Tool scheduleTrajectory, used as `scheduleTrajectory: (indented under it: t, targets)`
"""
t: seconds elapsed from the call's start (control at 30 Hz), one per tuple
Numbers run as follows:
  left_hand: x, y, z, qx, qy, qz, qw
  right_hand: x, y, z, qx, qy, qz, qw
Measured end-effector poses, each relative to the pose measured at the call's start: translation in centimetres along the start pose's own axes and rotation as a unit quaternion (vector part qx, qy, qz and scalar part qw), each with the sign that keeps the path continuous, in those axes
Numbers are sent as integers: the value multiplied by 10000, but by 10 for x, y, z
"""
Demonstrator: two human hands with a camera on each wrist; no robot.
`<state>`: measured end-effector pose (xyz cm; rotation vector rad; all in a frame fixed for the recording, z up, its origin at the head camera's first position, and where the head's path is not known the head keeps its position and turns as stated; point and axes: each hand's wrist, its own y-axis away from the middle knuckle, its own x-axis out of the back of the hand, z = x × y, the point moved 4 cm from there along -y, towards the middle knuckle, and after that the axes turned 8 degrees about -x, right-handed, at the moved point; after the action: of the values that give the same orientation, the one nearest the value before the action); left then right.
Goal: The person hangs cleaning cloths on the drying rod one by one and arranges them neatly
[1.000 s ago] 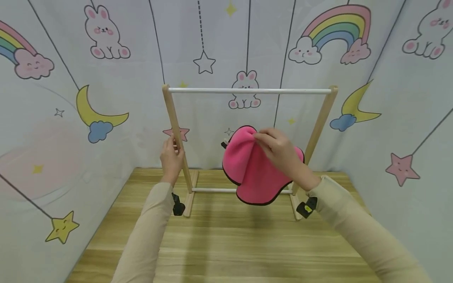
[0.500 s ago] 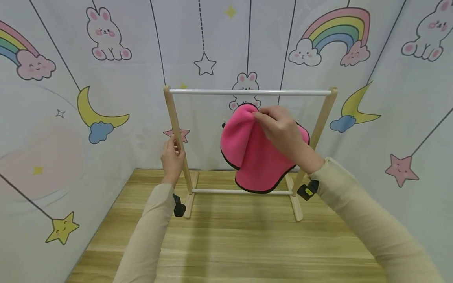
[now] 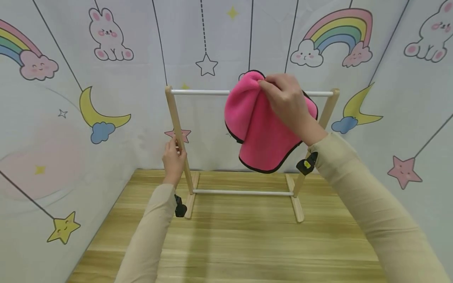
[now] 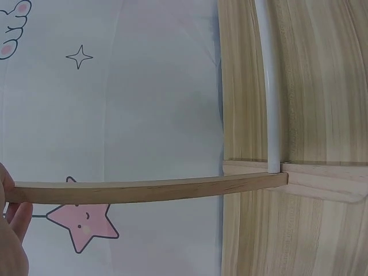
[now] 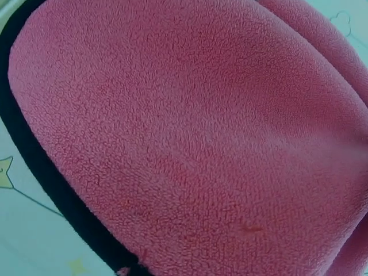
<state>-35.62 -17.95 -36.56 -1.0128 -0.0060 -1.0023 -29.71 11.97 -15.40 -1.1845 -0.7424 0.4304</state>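
Observation:
A pink fleecy cloth [image 3: 270, 133] with a black bound edge hangs in folds from my right hand [image 3: 286, 96], which pinches it near its top. In the head view the cloth overlaps the rack's white top bar [image 3: 201, 92], its upper edge above the bar. The right wrist view is nearly filled by the cloth [image 5: 184, 138]; the hand itself is out of that view. My left hand [image 3: 174, 163] grips the left wooden post [image 3: 175, 118] of the rack partway up. In the left wrist view, fingers [image 4: 20, 221] curl round the post [image 4: 144, 191].
The rack's white lower bar [image 3: 244, 192] runs between two wooden feet [image 3: 295, 200] on the wood-grain table [image 3: 226, 243]. A pale printed curtain [image 3: 148, 51] with rabbits, stars and rainbows stands behind and on both sides. Small black cameras [image 3: 180, 207] sit on the wrists.
My right hand has raised the pink cloth from below the top bar until it overlaps the bar in the head view. My left hand has stayed on the post.

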Motion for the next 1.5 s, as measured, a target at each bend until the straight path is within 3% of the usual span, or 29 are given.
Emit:
scheduleTrajectory:
  t: [0.17, 0.33, 0.63, 0.77, 0.93, 1.13, 1.3, 1.4, 1.5]
  targets:
    - [-1, 0, 0, 2, -60, 4, 10000, -11, -2, 17, -102, 151, -315, 9993]
    - [-2, 1, 1, 2, 1, 6, 10000, -22, 5, 30, -571, 90, -769, 9954]
    - [-2, 1, 6, -103, 49, 96, 9999, -31, 11, 46, -1873, -220, -1345, 9728]
    - [-2, 1, 5, -51, 50, 79, 9999, -32, 10, 52, -2231, -220, -1443, 9638]
    - [-3, 1, 3, 65, 74, 11, 10000, -32, 9, 52, -2195, -33, -1680, 9610]
    - [-2, 1, 1, 51, 56, 29, 10000, -33, 10, 49, -1829, 157, -2139, 9595]
    - [-1, 0, 1, 59, 40, 27, 10000, -35, 9, 48, -1554, 65, -2222, 9625]
    - [0, 0, 1, 15, 3, 48, 10000, -35, 7, 48, -1545, 33, -2269, 9616]
    - [-1, 0, 2, -56, -4, 74, 10000, -35, -3, 50, -1779, 46, -2317, 9564]
